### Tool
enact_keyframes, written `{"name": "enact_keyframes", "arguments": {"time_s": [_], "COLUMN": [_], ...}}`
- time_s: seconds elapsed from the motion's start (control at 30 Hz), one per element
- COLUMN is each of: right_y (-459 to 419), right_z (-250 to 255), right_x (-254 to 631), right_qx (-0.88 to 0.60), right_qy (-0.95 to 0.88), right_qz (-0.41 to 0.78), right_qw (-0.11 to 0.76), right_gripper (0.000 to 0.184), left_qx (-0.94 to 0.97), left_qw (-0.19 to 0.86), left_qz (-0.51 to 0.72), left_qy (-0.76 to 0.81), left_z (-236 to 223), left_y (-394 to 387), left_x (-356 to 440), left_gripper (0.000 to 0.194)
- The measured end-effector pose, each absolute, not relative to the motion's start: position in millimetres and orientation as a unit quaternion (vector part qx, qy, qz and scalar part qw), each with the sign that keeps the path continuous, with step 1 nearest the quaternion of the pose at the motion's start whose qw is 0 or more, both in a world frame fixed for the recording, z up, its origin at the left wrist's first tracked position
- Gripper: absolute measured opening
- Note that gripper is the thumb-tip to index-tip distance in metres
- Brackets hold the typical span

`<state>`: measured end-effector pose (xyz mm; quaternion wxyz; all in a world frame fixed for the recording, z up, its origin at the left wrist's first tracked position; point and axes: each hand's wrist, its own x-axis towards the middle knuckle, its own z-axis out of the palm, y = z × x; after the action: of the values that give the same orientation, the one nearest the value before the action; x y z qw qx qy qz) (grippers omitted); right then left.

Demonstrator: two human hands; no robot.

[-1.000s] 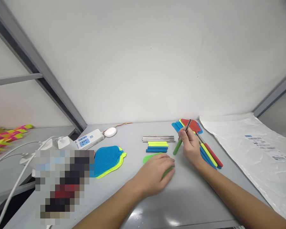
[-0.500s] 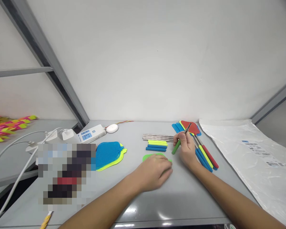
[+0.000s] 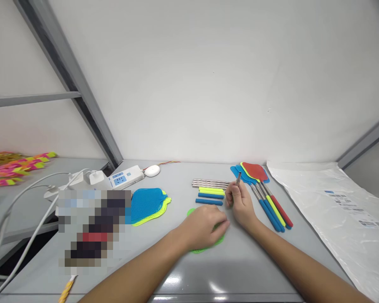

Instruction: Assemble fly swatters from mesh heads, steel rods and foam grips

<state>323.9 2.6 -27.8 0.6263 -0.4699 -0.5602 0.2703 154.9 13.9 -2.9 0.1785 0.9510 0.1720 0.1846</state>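
Note:
My left hand point(image 3: 204, 227) lies closed over a green mesh swatter head point(image 3: 205, 248) on the grey table point(image 3: 177, 261), covering most of it. My right hand point(image 3: 240, 202) is closed round a thin metal rod point(image 3: 238, 178) that sticks up out of the fist; its green grip is hidden in the fingers. Just left of that hand lie loose yellow and blue grip sleeves point(image 3: 211, 193) and a few bare metal rods point(image 3: 210, 183). To the right lie several finished swatters point(image 3: 265, 189) with blue, yellow and red handles.
Blue and yellow mesh heads point(image 3: 148, 204) are stacked at centre left. A white power strip point(image 3: 124, 176), a white puck point(image 3: 152, 170) and cables sit at the back left. A clear plastic bag point(image 3: 337, 206) covers the right side. Pink and yellow items point(image 3: 15, 166) lie far left.
My right hand drew the rod toward me and turned it upright, the green grip now hidden in the fist. My left hand slid the green mesh head nearer.

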Motion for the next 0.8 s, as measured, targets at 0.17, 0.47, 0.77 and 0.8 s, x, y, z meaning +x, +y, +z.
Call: {"name": "enact_keyframes", "arguments": {"time_s": [0.17, 0.47, 0.77, 0.8], "right_y": [3, -2, -13, -13], "right_z": [-27, -18, 4, 5], "right_x": [324, 335, 322, 322], "right_qx": [-0.459, -0.557, -0.568, -0.573], "right_qy": [-0.548, -0.656, -0.763, -0.758], "right_qz": [0.290, 0.194, 0.150, 0.153], "right_qw": [0.636, 0.470, 0.271, 0.272], "right_gripper": [0.027, 0.022, 0.021, 0.022], "left_qx": [0.934, 0.869, 0.710, 0.692], "left_qw": [0.218, 0.332, 0.416, 0.414], "left_qz": [0.194, 0.276, 0.455, 0.477], "left_qy": [0.206, 0.241, 0.339, 0.349], "left_z": [-2, 3, 9, 9], "left_y": [19, 27, 31, 32], "left_x": [154, 152, 144, 144], "left_gripper": [0.023, 0.020, 0.037, 0.039]}}
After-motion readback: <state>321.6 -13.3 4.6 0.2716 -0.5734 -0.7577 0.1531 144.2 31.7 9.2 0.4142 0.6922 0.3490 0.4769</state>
